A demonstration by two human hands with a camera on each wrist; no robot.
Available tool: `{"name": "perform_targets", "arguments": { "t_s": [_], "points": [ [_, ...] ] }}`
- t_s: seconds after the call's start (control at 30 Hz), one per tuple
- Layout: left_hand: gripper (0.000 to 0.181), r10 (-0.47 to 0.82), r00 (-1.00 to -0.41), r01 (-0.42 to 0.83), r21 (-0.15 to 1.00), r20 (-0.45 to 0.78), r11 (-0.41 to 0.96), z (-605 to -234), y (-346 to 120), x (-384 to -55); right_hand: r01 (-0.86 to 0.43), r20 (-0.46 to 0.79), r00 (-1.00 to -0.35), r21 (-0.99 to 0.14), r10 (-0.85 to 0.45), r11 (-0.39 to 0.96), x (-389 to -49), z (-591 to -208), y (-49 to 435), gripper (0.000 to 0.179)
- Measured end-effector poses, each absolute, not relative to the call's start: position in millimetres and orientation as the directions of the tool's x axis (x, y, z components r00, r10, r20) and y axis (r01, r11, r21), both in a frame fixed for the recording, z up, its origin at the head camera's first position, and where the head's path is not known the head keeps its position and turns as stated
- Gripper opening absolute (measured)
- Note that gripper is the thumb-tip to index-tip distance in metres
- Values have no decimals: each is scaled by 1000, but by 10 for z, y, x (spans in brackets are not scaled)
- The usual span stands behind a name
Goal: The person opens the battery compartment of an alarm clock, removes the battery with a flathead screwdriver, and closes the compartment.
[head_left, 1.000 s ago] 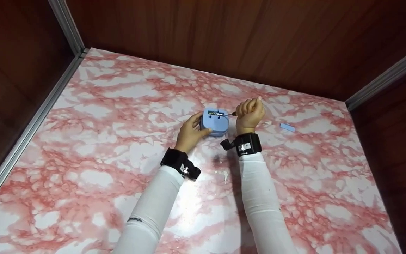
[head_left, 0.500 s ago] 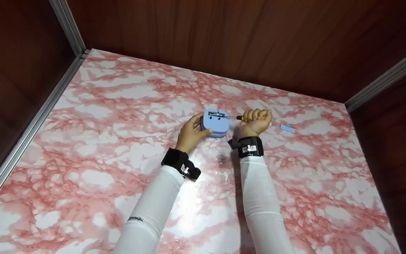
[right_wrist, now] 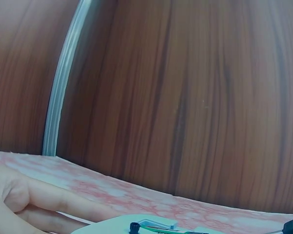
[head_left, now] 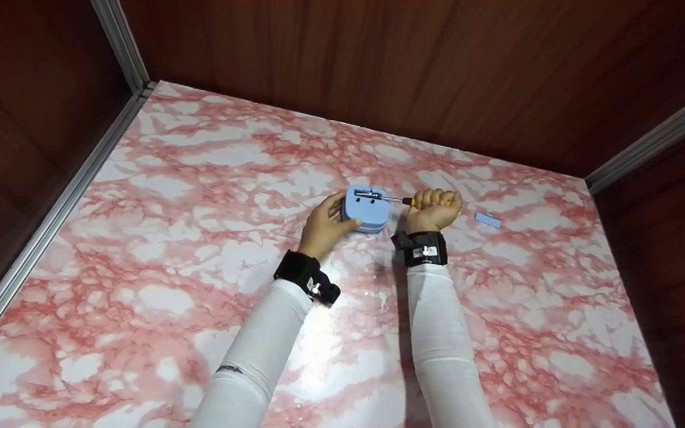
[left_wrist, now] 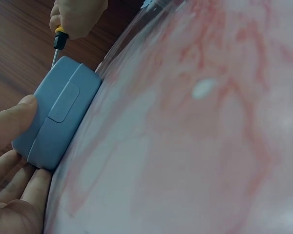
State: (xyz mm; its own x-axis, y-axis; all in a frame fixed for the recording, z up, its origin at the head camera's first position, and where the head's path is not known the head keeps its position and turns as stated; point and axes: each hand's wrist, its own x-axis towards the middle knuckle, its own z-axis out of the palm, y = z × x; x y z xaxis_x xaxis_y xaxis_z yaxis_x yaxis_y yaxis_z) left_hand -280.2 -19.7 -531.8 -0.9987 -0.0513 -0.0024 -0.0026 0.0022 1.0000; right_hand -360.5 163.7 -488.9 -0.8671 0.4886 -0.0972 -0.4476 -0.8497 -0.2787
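Observation:
A light blue rounded box [head_left: 366, 214] rests on the tabletop with a slot [head_left: 368, 194] open on its upper face. Inside the slot lies a slim cylinder that looks like a battery, beside two small dark knobs. My left hand [head_left: 321, 226] grips the box from the left, thumb at the front and fingers round the side. In the left wrist view a rectangular latch [left_wrist: 64, 101] shows on its front. My right hand [head_left: 434, 208] holds a screwdriver [head_left: 408, 201] with a black-and-yellow handle in its curled fingers. The thin shaft points left, its tip at the slot's right end.
A small light blue cover [head_left: 487, 220] lies on the table right of my right hand. The red-and-white marbled tabletop [head_left: 200, 285] is bounded by dark wood panels [head_left: 366, 71] at back and sides, with metal strips [head_left: 131, 53] at the corners.
My right hand has shifted right and slightly toward me, and the screwdriver has swung flatter, showing more of its shaft. The left hand keeps its hold on the box.

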Motion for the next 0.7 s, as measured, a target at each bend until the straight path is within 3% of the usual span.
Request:
{"name": "perform_targets", "arguments": {
  "t_s": [0.7],
  "points": [
    [76, -55, -998, 10, 1000, 9, -18, -5339, -194, -2816, -412, -83, -891, -264, 446, -872, -3629, -4884, 1677, 51]
  ]
}}
